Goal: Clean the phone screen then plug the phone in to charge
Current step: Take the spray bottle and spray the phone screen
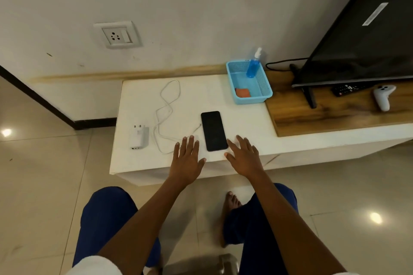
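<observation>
Hands, left & right, spread flat beside phone on white tabletop, wall socket above, tiled floor.

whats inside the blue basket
Inside the blue basket stands a blue spray bottle at the back, and an orange cloth lies at the front. Anything under the cloth is hidden.

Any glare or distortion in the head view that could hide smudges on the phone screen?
Head view: the phone screen reads evenly dark with no glare, so smudges don't show; bright light reflections sit only on the floor tiles; wide-angle bending curves the wall base and TV edge; both hands look sharp, casting only soft shadows.
</observation>
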`<state>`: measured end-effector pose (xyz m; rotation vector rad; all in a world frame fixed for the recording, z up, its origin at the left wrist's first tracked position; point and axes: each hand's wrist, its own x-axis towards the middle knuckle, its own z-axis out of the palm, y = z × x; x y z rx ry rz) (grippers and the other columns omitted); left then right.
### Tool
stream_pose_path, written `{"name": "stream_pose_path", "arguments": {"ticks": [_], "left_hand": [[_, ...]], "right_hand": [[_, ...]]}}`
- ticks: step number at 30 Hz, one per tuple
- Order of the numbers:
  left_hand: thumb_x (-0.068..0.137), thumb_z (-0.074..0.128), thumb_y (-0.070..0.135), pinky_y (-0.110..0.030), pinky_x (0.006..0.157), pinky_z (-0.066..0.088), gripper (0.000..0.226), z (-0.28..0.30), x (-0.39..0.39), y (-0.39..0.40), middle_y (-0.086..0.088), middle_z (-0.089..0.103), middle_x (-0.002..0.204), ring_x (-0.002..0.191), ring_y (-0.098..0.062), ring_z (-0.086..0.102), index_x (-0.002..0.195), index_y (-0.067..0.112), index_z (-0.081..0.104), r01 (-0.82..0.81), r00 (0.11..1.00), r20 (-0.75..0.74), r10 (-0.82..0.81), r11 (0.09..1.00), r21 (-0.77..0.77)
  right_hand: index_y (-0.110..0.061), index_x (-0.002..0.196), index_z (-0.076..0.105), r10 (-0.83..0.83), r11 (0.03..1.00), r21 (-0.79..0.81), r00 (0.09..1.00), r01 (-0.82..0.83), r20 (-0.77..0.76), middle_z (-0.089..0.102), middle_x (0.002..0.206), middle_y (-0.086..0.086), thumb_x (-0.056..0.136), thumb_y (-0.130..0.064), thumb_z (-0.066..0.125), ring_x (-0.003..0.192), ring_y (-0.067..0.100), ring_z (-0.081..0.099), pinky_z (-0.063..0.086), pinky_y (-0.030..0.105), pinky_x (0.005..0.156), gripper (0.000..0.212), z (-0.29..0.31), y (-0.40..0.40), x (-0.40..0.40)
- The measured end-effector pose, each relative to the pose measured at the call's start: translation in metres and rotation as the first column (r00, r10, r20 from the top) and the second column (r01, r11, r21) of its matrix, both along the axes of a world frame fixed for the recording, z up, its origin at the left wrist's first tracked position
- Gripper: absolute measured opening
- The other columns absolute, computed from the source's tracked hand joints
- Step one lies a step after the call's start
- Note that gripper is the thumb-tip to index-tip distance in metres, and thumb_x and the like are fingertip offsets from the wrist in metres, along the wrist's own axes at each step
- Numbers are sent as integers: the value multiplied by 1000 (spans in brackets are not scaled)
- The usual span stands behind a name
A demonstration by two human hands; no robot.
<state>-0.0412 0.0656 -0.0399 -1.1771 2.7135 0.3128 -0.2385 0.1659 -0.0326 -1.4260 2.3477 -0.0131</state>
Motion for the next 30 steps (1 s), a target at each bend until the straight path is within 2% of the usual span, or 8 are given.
{"name": "stream_pose_path", "arguments": {"ticks": [8, 11, 16, 18, 21, 23, 27, 30], "left_hand": [[103, 18, 52, -47, 118, -14, 67, -19, -26, -13, -11, -11, 165, 151, -32, -14, 159, 17, 2, -40, 999, 0, 40, 997, -59], [103, 18, 54, -47, 118, -15, 68, -21, -28, -20, -12, -11, 165, 151, -32, -13, 158, 18, 1, -62, 998, -9, 61, 995, -79], [98, 8, 58, -49, 120, -9, 71, -21, -24, -29, -12, -7, 165, 152, -33, -8, 159, 20, 8, -50, 999, -22, 48, 997, -66], [99, 8, 59, -49, 121, -4, 71, -17, -22, -31, -13, 2, 165, 152, -33, -1, 157, 20, 18, -41, 997, -75, 37, 998, -52], [102, 32, 51, -46, 122, 1, 59, -12, -19, -36, -12, 19, 163, 152, -32, 12, 151, 18, 37, -91, 973, -215, 83, 995, -27], [101, 43, 43, -44, 122, 4, 54, -11, -17, -42, -10, 26, 162, 151, -29, 17, 148, 17, 42, -138, 942, -309, 133, 990, 4], [102, 45, 35, -45, 123, 11, 54, -6, -16, -57, -9, 30, 160, 150, -27, 20, 151, 14, 36, -181, 868, -453, 203, 979, 92], [103, 40, 40, -39, 123, 7, 61, 3, -35, -73, -8, 24, 162, 151, -24, 18, 156, 14, 25, -183, 836, -505, 215, 977, 113]], "right_hand": [[-32, 157, 13, -22, 1000, -22, 996, 20, -92, 4, 167, 5, 100, -60, 30, 153, 34, -1, 11, 55, 122, 66, -18, -26, 0], [-33, 157, 13, -18, 999, -28, 995, 16, -95, 3, 167, 5, 98, -63, 28, 153, 33, 0, 12, 55, 122, 68, -20, -33, 2], [-33, 156, 17, -31, 998, -57, 998, 27, -60, 8, 167, 5, 98, -62, 32, 153, 32, 6, 13, 55, 122, 66, -22, -38, 1], [-33, 156, 19, -23, 997, -70, 998, 20, -53, 8, 167, 4, 99, -61, 33, 153, 32, 7, 13, 54, 122, 65, -23, -37, -1], [-31, 155, 24, -37, 994, -101, 999, 39, 17, 11, 167, 2, 98, -60, 36, 153, 29, 9, 12, 53, 123, 65, -22, -36, -4], [-29, 153, 29, -89, 984, -143, 989, 105, 116, 19, 165, 1, 99, -57, 40, 152, 26, 15, 17, 50, 123, 62, -19, -37, -6], [-27, 144, 46, -224, 891, -322, 926, 321, 303, 47, 150, -1, 99, -47, 51, 139, 20, 42, 38, 43, 115, 49, -6, -35, -14], [-25, 141, 50, -286, 811, -445, 922, 379, 262, 52, 146, 1, 99, -42, 53, 139, 21, 42, 39, 47, 114, 45, 6, -41, -25]]}}
